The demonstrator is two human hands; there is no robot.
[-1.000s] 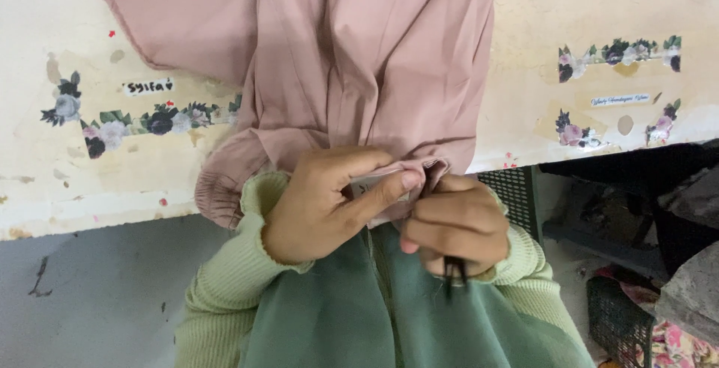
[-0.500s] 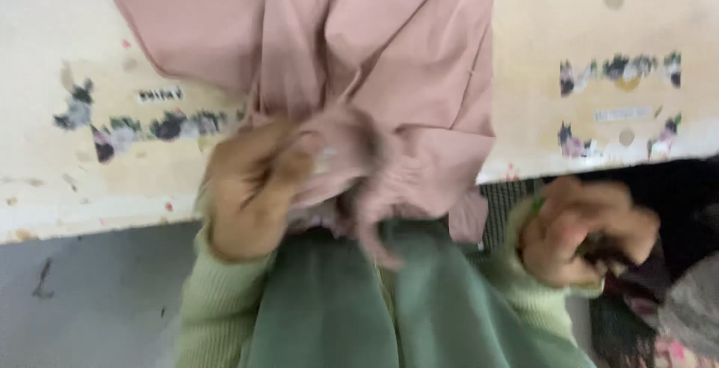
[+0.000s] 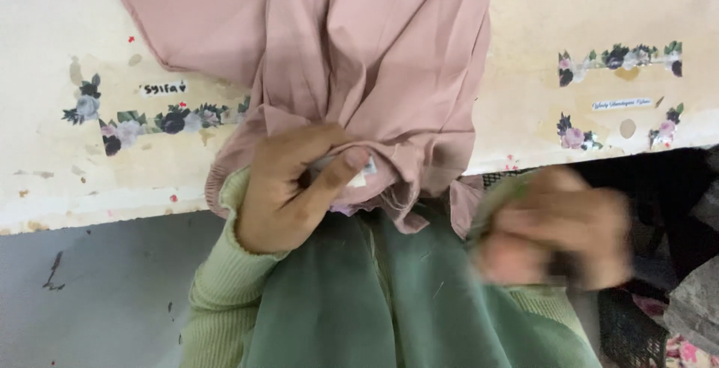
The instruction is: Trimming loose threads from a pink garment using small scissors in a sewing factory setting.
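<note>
A dusty pink garment (image 3: 374,53) lies on a worn cream table (image 3: 75,181) and hangs over its near edge. My left hand (image 3: 288,188) is shut on the bunched hem, thumb pressed by a small white tag (image 3: 361,178). My right hand (image 3: 554,226) is blurred, off to the right of the cloth and not touching it, with its fingers curled around a small dark tool (image 3: 565,267) that I can barely make out. Both wrists wear light green knit sleeves. Green cloth (image 3: 359,300) covers my lap below the hands.
Floral stickers (image 3: 142,125) run along the table at left, with more stickers (image 3: 622,57) at right. Grey floor (image 3: 97,286) shows at lower left. A dark crate (image 3: 636,323) and bundled fabric (image 3: 693,308) sit under the table edge at right.
My right hand has pulled away from the hem, moving right and down with the dark tool. My left hand keeps its hold on the pink hem, which has shifted slightly.
</note>
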